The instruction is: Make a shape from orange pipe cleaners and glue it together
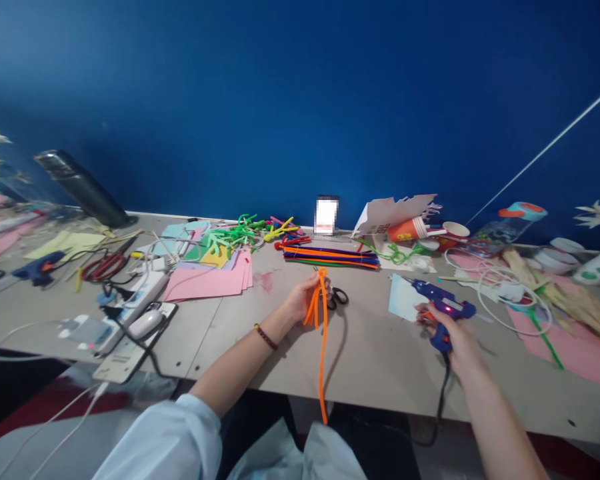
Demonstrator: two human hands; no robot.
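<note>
My left hand [305, 300] grips an orange pipe cleaner [323, 360], bent into a small loop at the top, with a long end hanging down past the table edge. Just beyond that hand lie black-handled scissors [338, 298] on the grey tabletop [375, 353]. My right hand [447, 330] is closed around the grip of a blue hot glue gun [443, 308], which shows a lit red light. Its black cord [443, 407] drops below the table. A pale blue paper card [404, 297] lies just left of the gun's nozzle.
Stacked pink and coloured paper [207, 280] and a bundle of pipe cleaners [330, 257] lie ahead. A second blue glue gun [37, 268], a white power strip [135, 300] and tangled cables sit left. An orange paper cup [407, 230] and white cable coils [510, 300] lie right, before a blue wall.
</note>
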